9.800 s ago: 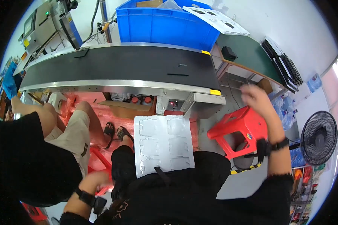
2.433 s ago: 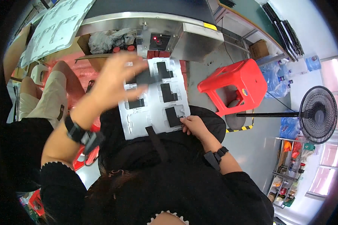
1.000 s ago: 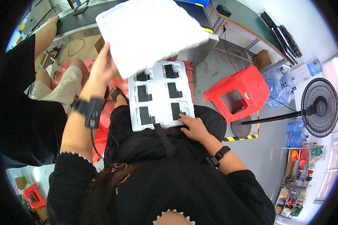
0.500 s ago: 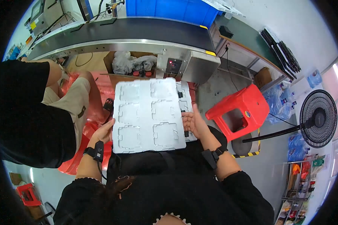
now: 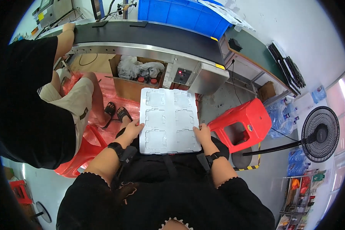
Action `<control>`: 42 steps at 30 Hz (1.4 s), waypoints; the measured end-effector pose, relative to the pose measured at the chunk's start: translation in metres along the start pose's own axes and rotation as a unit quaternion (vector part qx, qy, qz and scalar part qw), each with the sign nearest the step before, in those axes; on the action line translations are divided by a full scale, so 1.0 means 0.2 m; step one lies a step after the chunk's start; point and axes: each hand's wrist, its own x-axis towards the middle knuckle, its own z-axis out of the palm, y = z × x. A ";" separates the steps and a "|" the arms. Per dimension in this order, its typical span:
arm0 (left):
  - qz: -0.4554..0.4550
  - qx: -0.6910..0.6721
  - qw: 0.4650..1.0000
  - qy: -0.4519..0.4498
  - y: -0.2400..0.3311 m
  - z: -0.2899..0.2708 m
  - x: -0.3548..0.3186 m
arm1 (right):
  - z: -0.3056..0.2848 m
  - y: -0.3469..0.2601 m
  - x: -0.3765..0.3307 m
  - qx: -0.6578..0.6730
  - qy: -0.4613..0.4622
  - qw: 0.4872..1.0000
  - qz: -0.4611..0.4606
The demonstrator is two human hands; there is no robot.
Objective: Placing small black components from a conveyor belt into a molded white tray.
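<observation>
While both forearms (image 5: 103,164) reach in from below, the left hand (image 5: 133,130) grips the white tray (image 5: 170,120) by its left edge and the right hand (image 5: 203,134) grips it by the right edge. The fingers of each hand are narrow, closed about the rim; how far they curl underneath cannot be told. The tray lies over the person's lap, just in front of the body, its upper face marked with six shaped outlines in two columns of three.

Beyond it lies a dark conveyor belt (image 5: 161,40), which carries two flat black pieces (image 5: 138,24) near its far edge. A cardboard box (image 5: 127,90) with grey plastic wrapping (image 5: 140,69) and red-capped bottles (image 5: 153,81) in it sits below the belt, just left of a small control panel (image 5: 182,76). Behind the belt is a blue bin (image 5: 180,15). To the left sits another person in pale shorts (image 5: 71,101), with one hand (image 5: 68,27) at the belt. On the right are a red stool (image 5: 253,117), near the right hand, and a black fan (image 5: 320,134); farther off, a green table (image 5: 255,55) bears a small black stack (image 5: 235,45).
</observation>
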 end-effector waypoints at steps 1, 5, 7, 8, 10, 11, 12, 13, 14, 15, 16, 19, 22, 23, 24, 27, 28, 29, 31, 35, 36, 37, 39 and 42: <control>0.064 0.014 0.997 0.034 -0.06 0.03 0.04 | 0.04 0.03 0.01 -0.015 0.009 1.000 0.004; 0.005 0.055 0.998 0.021 -0.13 0.02 0.11 | 0.05 0.08 0.02 0.082 -0.091 0.990 0.073; -0.119 -0.137 0.983 -0.034 -0.04 0.01 0.01 | 0.00 0.02 -0.03 0.104 -0.123 0.981 0.107; -0.122 -0.140 0.982 -0.034 -0.09 -0.01 0.04 | -0.01 -0.01 -0.05 0.126 -0.152 0.970 0.138; -0.071 0.053 0.996 0.023 -0.14 -0.03 0.07 | 0.06 0.01 -0.14 0.157 -0.139 0.971 0.112; -0.056 0.088 0.994 0.035 -0.13 -0.04 0.03 | 0.05 0.00 -0.21 0.134 -0.123 0.980 0.077; -0.057 0.086 0.994 0.032 -0.07 -0.05 -0.03 | 0.02 -0.03 -0.25 0.097 -0.126 0.985 0.068; -0.061 0.076 0.995 0.025 -0.04 -0.06 -0.08 | 0.01 -0.02 -0.25 0.152 -0.154 0.971 0.103; -0.064 0.067 0.996 0.018 -0.02 -0.06 -0.10 | 0.00 -0.01 -0.25 0.208 -0.181 0.951 0.138; -0.052 0.073 0.996 0.018 -0.10 -0.06 -0.06 | -0.03 -0.03 -0.22 0.208 -0.182 0.951 0.136; -0.050 0.075 0.996 0.019 -0.11 -0.06 -0.05 | -0.08 -0.07 -0.16 0.140 -0.270 0.935 0.183; -0.027 0.201 0.979 0.009 -0.17 -0.09 0.06 | -0.28 -0.33 -0.01 -0.133 -0.441 0.874 0.158; 0.146 0.330 0.932 0.024 0.05 -0.22 0.15 | -0.61 -0.74 0.12 -0.270 -0.514 0.813 -0.027; 0.172 0.197 0.965 0.029 0.25 -0.26 0.12 | -0.72 -0.83 0.20 -0.199 -0.509 0.835 -0.059; 0.243 0.162 0.952 0.088 0.47 -0.30 0.10 | -0.85 -0.94 0.26 -0.128 -0.498 0.854 -0.086; 0.377 0.074 0.917 0.105 1.09 -0.45 0.16 | -1.15 -1.34 0.49 -0.020 -0.406 0.904 -0.131; 0.378 0.060 0.916 0.118 1.26 -0.50 0.19 | -1.20 -1.43 0.60 -0.006 -0.335 0.923 -0.191; 0.411 0.104 0.891 0.165 1.41 -0.54 0.24 | -1.22 -1.54 0.71 -0.002 -0.269 0.949 -0.165; 0.406 0.246 0.834 0.281 1.64 -0.59 0.37 | -1.19 -1.66 0.93 -0.055 -0.116 0.971 -0.204; 0.235 0.435 0.801 0.338 1.81 -0.60 0.71 | -0.94 -1.58 1.42 -0.301 -0.027 0.911 -0.279; 0.169 0.499 0.776 0.346 1.80 -0.58 0.79 | -0.87 -1.56 1.45 -0.322 -0.066 0.910 -0.254; 0.149 0.521 0.770 0.338 1.79 -0.56 0.85 | -0.81 -1.55 1.49 -0.324 -0.095 0.917 -0.211; 0.167 0.525 0.770 0.322 1.82 -0.54 0.94 | -0.79 -1.46 1.54 -0.328 -0.108 0.918 -0.196; 0.240 0.495 0.762 0.342 1.77 -0.54 1.05 | -0.84 -1.42 1.58 -0.296 -0.089 0.914 -0.263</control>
